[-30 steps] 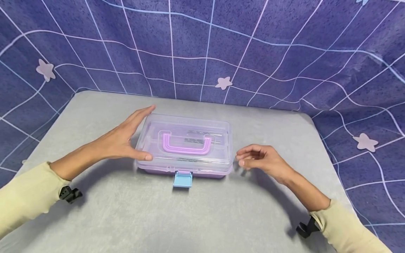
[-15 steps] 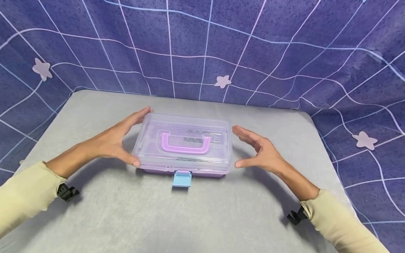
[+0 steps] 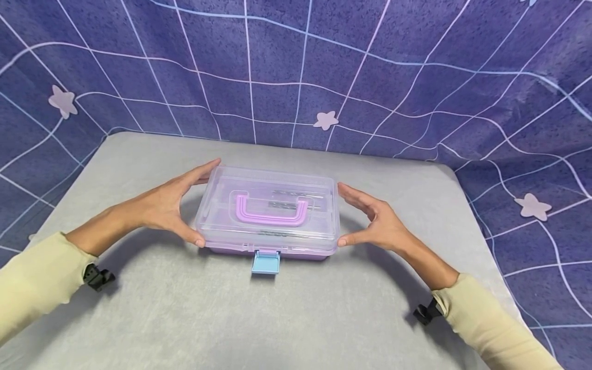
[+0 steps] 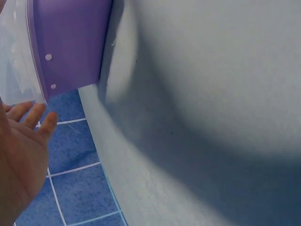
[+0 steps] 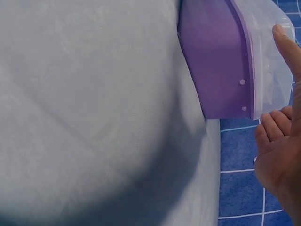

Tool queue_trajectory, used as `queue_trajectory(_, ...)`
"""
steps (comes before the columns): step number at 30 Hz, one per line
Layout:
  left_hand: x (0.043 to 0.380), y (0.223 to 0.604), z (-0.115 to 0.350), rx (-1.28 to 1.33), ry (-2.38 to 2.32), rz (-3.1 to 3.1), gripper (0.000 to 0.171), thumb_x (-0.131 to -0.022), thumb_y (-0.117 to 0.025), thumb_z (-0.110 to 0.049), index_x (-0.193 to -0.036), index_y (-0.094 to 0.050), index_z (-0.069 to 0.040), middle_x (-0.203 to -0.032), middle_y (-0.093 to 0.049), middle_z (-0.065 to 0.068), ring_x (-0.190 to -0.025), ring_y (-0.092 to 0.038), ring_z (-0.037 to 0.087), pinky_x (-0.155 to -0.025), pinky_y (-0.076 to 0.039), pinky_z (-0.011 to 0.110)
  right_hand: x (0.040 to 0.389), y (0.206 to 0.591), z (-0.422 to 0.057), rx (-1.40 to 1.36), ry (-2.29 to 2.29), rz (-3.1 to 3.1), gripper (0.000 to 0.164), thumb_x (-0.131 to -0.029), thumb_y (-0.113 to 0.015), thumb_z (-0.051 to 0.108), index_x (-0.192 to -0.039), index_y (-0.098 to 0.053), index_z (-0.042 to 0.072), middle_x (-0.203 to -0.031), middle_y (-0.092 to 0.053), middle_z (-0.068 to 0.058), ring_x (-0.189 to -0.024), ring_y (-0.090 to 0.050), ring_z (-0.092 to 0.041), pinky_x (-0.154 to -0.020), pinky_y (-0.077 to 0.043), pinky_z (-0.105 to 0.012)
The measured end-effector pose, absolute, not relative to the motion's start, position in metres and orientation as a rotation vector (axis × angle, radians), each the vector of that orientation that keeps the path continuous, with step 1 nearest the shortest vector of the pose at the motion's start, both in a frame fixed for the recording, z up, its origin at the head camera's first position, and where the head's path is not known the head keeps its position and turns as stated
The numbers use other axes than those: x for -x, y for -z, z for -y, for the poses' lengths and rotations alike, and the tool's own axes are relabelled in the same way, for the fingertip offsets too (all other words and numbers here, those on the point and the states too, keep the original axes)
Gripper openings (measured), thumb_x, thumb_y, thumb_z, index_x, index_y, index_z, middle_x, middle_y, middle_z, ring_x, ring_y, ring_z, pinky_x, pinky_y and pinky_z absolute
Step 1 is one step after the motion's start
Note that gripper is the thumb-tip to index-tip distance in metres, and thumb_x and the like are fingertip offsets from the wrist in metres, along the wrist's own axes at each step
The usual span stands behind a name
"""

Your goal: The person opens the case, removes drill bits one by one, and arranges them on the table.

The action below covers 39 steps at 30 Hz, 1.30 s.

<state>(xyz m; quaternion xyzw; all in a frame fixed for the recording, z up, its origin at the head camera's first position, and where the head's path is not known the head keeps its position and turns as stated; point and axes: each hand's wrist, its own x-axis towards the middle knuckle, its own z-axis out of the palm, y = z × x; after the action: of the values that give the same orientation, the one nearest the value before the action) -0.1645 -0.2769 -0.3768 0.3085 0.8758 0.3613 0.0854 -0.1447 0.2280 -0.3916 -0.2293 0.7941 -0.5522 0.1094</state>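
A box (image 3: 277, 252) with a purple base stands on the grey surface, its clear lid (image 3: 277, 180) down. The lid bears a pink-purple handle (image 3: 270, 222) lying flat. A light blue latch (image 3: 265, 263) is flipped outward at the front. Spread along the box's left end, my left hand (image 3: 162, 208) has its thumb at the front corner and its fingers by the back corner. My right hand (image 3: 381, 221) mirrors it at the right end. In both wrist views the fingertips are at the lid's far edge; firm contact cannot be judged.
Slim, spiral-looking items (image 3: 287, 206) show through the lid. The grey padded surface (image 3: 231, 318) meets a blue, grid-patterned cloth (image 3: 277, 61) with pale stars behind and at the sides. A black wrist device (image 3: 98, 277) sits at the left sleeve.
My right hand has spread its fingers and moved in against the box's right end. My left hand's thumb has slid back from over the lid to the front-left corner.
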Motion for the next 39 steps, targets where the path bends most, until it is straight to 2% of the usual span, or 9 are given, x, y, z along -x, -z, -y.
queue_trajectory(8, 0.165, 0.374, 0.276, -0.885, -1.082, -2.613, 0.167, -0.051, -0.117, -0.036, -0.183, -0.016, -0.023, -0.181, -0.04, 0.021, -0.16, -0.047, 0.054, -0.129, -0.026, 0.082, 0.145, 0.392, -0.227, 0.68, 1.644, -2.341, 0.116, -0.071, -0.107, 0.004, -0.171, -0.049, 0.011, -0.176, -0.051, -0.012, -0.164, -0.047, -0.04, -0.14, -0.022, -0.065)
queue_trajectory(13, 0.169, 0.37, 0.277, -0.861, -1.119, -2.569, 0.164, -0.052, -0.116, -0.029, -0.183, -0.017, -0.021, -0.182, -0.037, 0.021, -0.16, -0.045, 0.054, -0.129, -0.021, 0.087, 0.148, 0.391, -0.227, 0.69, 1.674, -2.325, 0.113, -0.07, -0.106, 0.0, -0.169, -0.051, 0.006, -0.175, -0.052, -0.016, -0.163, -0.048, -0.042, -0.14, -0.023, -0.063)
queue_trajectory(17, 0.173, 0.366, 0.277, -0.863, -1.167, -2.529, 0.158, -0.054, -0.113, -0.022, -0.182, -0.02, -0.017, -0.182, -0.035, 0.023, -0.158, -0.046, 0.056, -0.128, -0.019, 0.088, 0.151, 0.387, -0.227, 0.695, 1.712, -2.303, 0.108, -0.072, -0.104, -0.001, -0.167, -0.052, 0.002, -0.174, -0.053, -0.017, -0.161, -0.052, -0.034, -0.14, -0.031, -0.046)
queue_trajectory(22, 0.181, 0.361, 0.277, -0.86, -1.247, -2.468, 0.146, -0.059, -0.106, -0.013, -0.181, -0.025, -0.013, -0.181, -0.038, 0.023, -0.155, -0.048, 0.058, -0.127, -0.022, 0.086, 0.157, 0.384, -0.228, 0.706, 1.756, -2.276, 0.1, -0.078, -0.102, 0.001, -0.165, -0.053, -0.003, -0.171, -0.054, -0.024, -0.151, -0.059, -0.012, -0.13, -0.039, -0.02)
queue_trajectory(26, 0.186, 0.357, 0.277, -0.856, -1.297, -2.422, 0.134, -0.067, -0.099, -0.011, -0.18, -0.028, -0.012, -0.181, -0.039, 0.022, -0.154, -0.048, 0.056, -0.126, -0.027, 0.083, 0.162, 0.382, -0.227, 0.684, 1.792, -2.263, 0.095, -0.082, -0.1, 0.004, -0.163, -0.052, -0.007, -0.169, -0.053, -0.029, -0.144, -0.061, -0.001, -0.127, -0.041, -0.016)
queue_trajectory(30, 0.192, 0.354, 0.277, -0.851, -1.316, -2.397, 0.125, -0.075, -0.094, -0.017, -0.18, -0.027, -0.013, -0.182, -0.038, 0.021, -0.154, -0.049, 0.053, -0.123, -0.031, 0.085, 0.167, 0.379, -0.225, 0.642, 1.81, -2.262, 0.091, -0.086, -0.098, 0.01, -0.163, -0.053, -0.007, -0.167, -0.054, -0.031, -0.141, -0.063, 0.001, -0.124, -0.043, -0.016)
queue_trajectory(34, 0.195, 0.352, 0.277, -0.836, -1.328, -2.383, 0.118, -0.08, -0.091, -0.023, -0.18, -0.029, -0.016, -0.183, -0.037, 0.019, -0.156, -0.047, 0.053, -0.126, -0.027, 0.085, 0.171, 0.377, -0.224, 0.624, 1.858, -2.229, 0.09, -0.086, -0.099, 0.018, -0.16, -0.055, -0.009, -0.155, -0.072, -0.006, -0.137, -0.067, -0.003, -0.122, -0.048, -0.019)
queue_trajectory(37, 0.197, 0.351, 0.277, -0.84, -1.328, -2.381, 0.113, -0.086, -0.091, -0.033, -0.18, -0.03, -0.016, -0.184, -0.035, 0.018, -0.162, -0.04, 0.054, -0.129, -0.022, 0.084, 0.175, 0.376, -0.224, 0.607, 1.897, -2.195, 0.089, -0.086, -0.099, 0.017, -0.159, -0.056, -0.011, -0.141, -0.075, 0.018, -0.133, -0.07, -0.005, -0.117, -0.054, -0.021)
queue_trajectory(39, 0.199, 0.35, 0.278, -0.848, -1.333, -2.37, 0.111, -0.091, -0.089, -0.04, -0.18, -0.029, -0.013, -0.186, -0.03, 0.019, -0.166, -0.033, 0.054, -0.13, -0.019, 0.084, 0.176, 0.374, -0.223, 0.589, 1.907, -2.186, 0.085, -0.088, -0.097, 0.013, -0.158, -0.056, -0.011, -0.139, -0.076, 0.018, -0.131, -0.071, -0.006, -0.112, -0.058, -0.023)
